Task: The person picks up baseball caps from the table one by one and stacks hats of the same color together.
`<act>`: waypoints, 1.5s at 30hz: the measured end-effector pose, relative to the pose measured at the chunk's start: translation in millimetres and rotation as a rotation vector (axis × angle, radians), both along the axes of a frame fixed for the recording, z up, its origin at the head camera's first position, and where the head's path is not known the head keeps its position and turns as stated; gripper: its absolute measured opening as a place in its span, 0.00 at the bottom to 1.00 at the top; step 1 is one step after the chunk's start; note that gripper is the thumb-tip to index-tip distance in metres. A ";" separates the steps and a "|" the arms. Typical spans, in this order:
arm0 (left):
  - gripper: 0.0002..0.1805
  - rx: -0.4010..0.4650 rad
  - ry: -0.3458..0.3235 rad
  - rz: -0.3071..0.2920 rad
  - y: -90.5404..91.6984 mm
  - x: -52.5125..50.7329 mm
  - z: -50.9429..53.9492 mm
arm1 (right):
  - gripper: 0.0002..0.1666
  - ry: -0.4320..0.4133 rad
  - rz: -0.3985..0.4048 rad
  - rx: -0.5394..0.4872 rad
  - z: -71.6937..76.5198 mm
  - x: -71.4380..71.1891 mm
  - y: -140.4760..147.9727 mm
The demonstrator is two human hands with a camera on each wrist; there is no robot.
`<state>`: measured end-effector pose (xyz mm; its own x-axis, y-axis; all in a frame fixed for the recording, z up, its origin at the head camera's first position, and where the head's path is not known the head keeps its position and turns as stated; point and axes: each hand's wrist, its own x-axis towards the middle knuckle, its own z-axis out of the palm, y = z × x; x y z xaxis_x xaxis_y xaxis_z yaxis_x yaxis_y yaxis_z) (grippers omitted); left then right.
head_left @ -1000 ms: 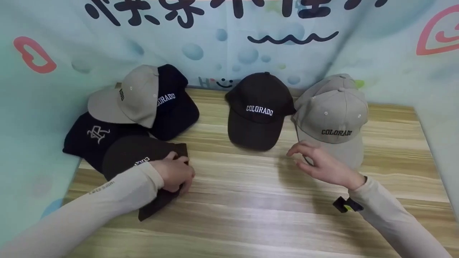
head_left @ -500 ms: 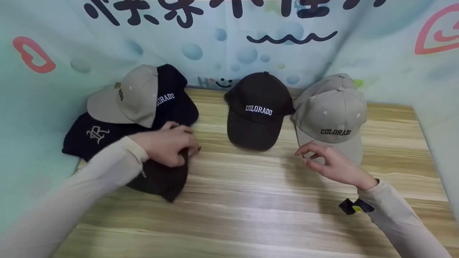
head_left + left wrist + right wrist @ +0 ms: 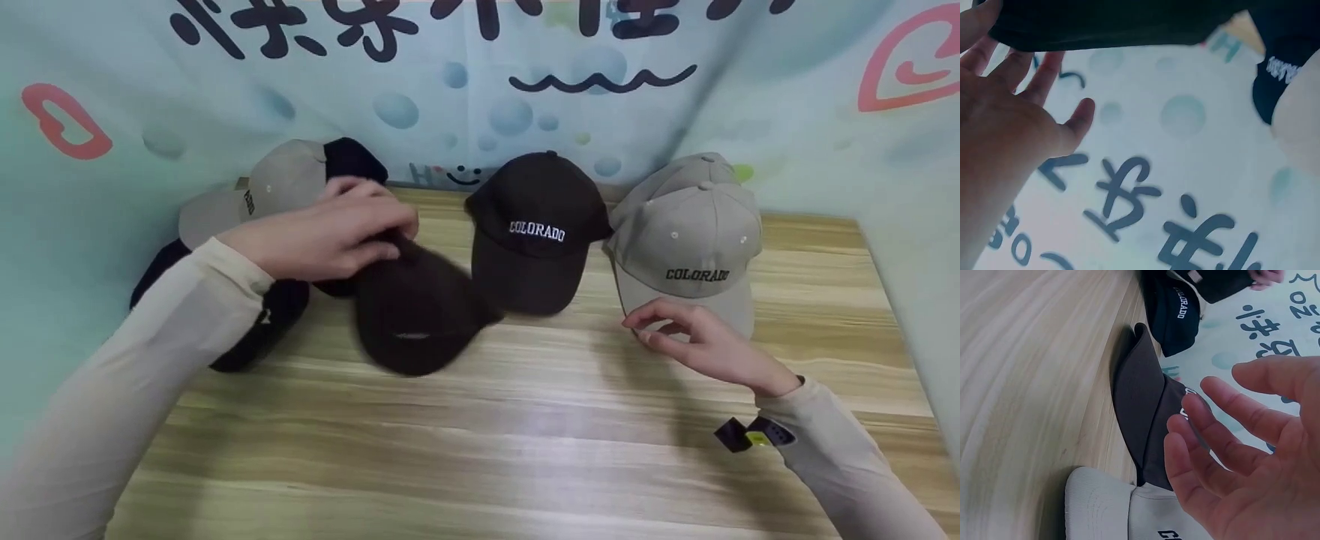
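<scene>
My left hand (image 3: 322,232) grips the edge of a dark brown cap (image 3: 420,315), which hangs tilted and slightly blurred over the table. In the left wrist view, that cap's dark fabric (image 3: 1117,25) crosses the top, by the fingers of the hand (image 3: 1016,101). Just to the right, another dark COLORADO cap (image 3: 534,262) rests on the table. My right hand (image 3: 709,341) hovers with loosely bent fingers in front of the grey COLORADO cap (image 3: 694,240); the right wrist view shows this hand (image 3: 1247,450) holding nothing.
A second grey cap (image 3: 667,176) is nested behind the front one. At the left, a grey cap (image 3: 285,176) overlaps a navy cap (image 3: 356,159), with another navy cap (image 3: 281,319) below, partly hidden by my left arm. A printed cloth (image 3: 450,112) stands behind the wooden table (image 3: 480,450).
My left hand has moved up with the dark brown cap, which has swung rightward off the navy cap at the left. My right hand has shifted slightly to the right.
</scene>
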<state>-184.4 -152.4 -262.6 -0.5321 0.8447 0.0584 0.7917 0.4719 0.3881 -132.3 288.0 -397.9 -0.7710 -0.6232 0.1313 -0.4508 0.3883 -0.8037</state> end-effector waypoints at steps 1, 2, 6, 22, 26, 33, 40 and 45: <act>0.05 0.021 0.011 -0.003 1.9 -1.0 3.0 | 0.11 -0.004 -0.001 -0.001 0.3 0.0 0.5; 0.04 0.041 0.015 -0.008 4.3 -2.1 5.7 | 0.11 -0.006 0.000 -0.002 0.1 -0.1 1.2; 0.05 0.137 -0.038 -0.047 18.1 -7.9 10.5 | 0.11 -0.014 -0.009 0.000 0.8 0.3 2.8; 0.15 0.278 -0.395 -0.042 66.3 -25.7 9.1 | 0.11 -0.100 0.010 -0.051 -4.5 2.7 9.5; 0.21 0.341 -0.450 -0.108 79.3 -32.4 8.7 | 0.10 -0.137 0.023 -0.060 -5.0 2.7 9.2; 0.25 0.351 -0.452 -0.135 106.3 -59.6 4.4 | 0.12 -0.184 0.065 -0.105 -7.6 2.8 9.2; 0.26 0.220 -0.436 -0.083 135.5 -91.8 -8.3 | 0.11 -0.194 0.048 -0.073 -11.0 4.2 7.6; 0.27 0.145 -0.371 -0.077 154.4 -106.4 -20.3 | 0.11 -0.215 0.040 -0.040 -15.2 3.7 8.1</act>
<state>-290.8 2.0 -282.9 -0.4749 0.8800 -0.0040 0.6164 0.3359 0.7122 -128.6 296.1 -413.0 -0.7585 -0.6516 -0.0085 -0.2817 0.3396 -0.8974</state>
